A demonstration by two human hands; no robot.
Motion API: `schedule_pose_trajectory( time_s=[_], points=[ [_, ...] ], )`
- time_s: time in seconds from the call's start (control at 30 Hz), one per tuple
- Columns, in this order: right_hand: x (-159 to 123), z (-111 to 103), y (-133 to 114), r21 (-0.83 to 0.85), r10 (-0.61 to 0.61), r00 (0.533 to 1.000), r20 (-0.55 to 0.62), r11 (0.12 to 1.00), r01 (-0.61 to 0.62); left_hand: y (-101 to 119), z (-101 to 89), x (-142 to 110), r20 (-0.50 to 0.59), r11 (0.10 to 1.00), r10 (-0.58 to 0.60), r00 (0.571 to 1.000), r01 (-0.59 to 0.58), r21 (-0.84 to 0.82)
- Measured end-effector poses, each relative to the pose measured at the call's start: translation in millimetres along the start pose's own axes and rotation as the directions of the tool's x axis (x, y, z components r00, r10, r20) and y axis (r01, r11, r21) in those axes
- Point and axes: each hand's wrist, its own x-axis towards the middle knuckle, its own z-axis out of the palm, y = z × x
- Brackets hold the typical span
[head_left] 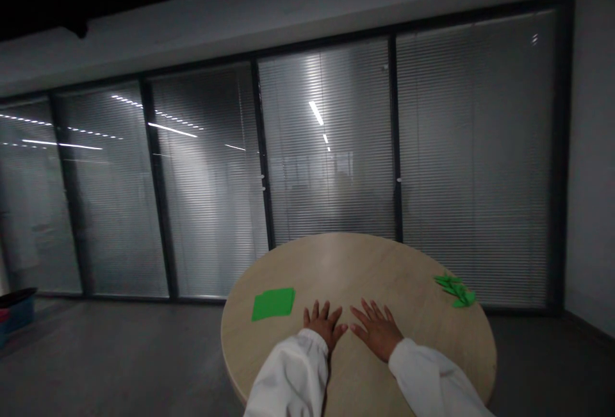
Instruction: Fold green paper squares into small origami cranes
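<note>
My left hand (325, 325) lies palm down on the round wooden table (346, 263), fingers spread and nothing held. Beside it, a little apart, my right hand (377, 328) rests the same way with its fingers apart. To the left of my left hand is a flat stack of green paper sheets (273, 304), its edges slightly uneven. Several folded green paper pieces (455, 290) lie in a loose heap near the table's right edge, beyond my right hand. Neither hand touches the green paper.
Behind the table runs a glass partition with closed blinds (331, 148) in dark frames. A dark bin-like container (19, 309) stands on the grey floor (144, 353) at the far left. A pale wall (593, 148) rises on the right.
</note>
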Motion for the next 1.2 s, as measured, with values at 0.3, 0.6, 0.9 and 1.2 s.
schedule_pose_trajectory(
  time_s=[0.3,0.6,0.9,1.2],
  points=[
    [-2,0,-1,0.009,0.001,1.000,-0.017,1.000,-0.001,0,0.4,0,0.004,1.000,-0.011,1.000,0.011,0.022],
    [0,0,0,0.013,0.009,1.000,-0.013,1.000,-0.009,2,-5.0,-4,0.022,0.999,-0.024,0.999,0.023,0.027],
    [-2,-8,-5,0.088,0.027,0.976,-0.214,0.996,-0.008,-14,-14.0,8,-0.230,0.982,-0.158,0.960,0.177,0.062],
    [-3,-11,-6,0.151,-0.053,0.944,-0.327,0.983,0.108,-70,-40.2,3,-0.239,0.840,-0.521,0.819,0.542,0.029]
  ],
)
